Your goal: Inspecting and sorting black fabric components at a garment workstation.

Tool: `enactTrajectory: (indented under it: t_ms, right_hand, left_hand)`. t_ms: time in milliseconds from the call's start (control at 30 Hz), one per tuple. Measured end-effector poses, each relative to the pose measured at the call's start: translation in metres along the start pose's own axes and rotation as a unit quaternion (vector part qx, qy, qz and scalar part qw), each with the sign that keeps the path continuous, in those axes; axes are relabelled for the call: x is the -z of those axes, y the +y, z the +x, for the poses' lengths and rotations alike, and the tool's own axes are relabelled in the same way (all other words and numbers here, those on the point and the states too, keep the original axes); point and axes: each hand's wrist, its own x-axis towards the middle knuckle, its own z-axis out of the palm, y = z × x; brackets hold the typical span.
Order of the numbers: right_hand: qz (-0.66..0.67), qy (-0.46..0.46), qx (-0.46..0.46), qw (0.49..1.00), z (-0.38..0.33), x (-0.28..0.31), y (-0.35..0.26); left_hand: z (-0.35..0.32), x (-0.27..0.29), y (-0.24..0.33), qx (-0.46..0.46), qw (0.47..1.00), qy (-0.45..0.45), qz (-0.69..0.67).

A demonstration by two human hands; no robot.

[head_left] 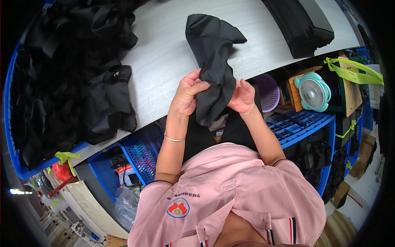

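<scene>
A piece of black fabric is held up between my two hands over the front edge of the white table. Its far end lies on the tabletop, and its near end hangs toward my lap. My left hand pinches its left side between thumb and fingers. On the right side, my right hand is closed on the cloth, its fingers partly hidden behind it. To the left, a heap of black fabric pieces fills a large blue basket, and one piece spills over onto the table.
A stack of black pieces lies at the table's far right. Below the edge are a purple basket, a small teal fan and a blue crate. Blue plastic baskets stand beneath at the left.
</scene>
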Motion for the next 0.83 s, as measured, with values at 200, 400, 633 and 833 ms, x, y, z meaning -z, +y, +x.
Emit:
enactTrajectory:
  t_ms: [200,400,633,833]
  right_hand:
    - [-0.064,0.016,0.02,0.998,0.01,-0.019,0.008]
    - [-0.214,0.094,-0.011,0.972,0.017,-0.037,0.003]
    - [-0.39,0.171,-0.018,0.904,0.023,-0.073,0.02]
    - [-0.459,0.261,0.04,0.849,0.033,-0.091,0.039]
  left_hand:
    - [-0.001,0.008,0.003,-0.02,0.998,0.025,0.057]
    - [-0.004,-0.007,-0.006,-0.102,0.98,0.127,0.115]
    - [-0.005,-0.001,-0.018,-0.168,0.945,0.173,0.22]
    - [0.0,-0.004,-0.027,-0.317,0.814,0.217,0.436]
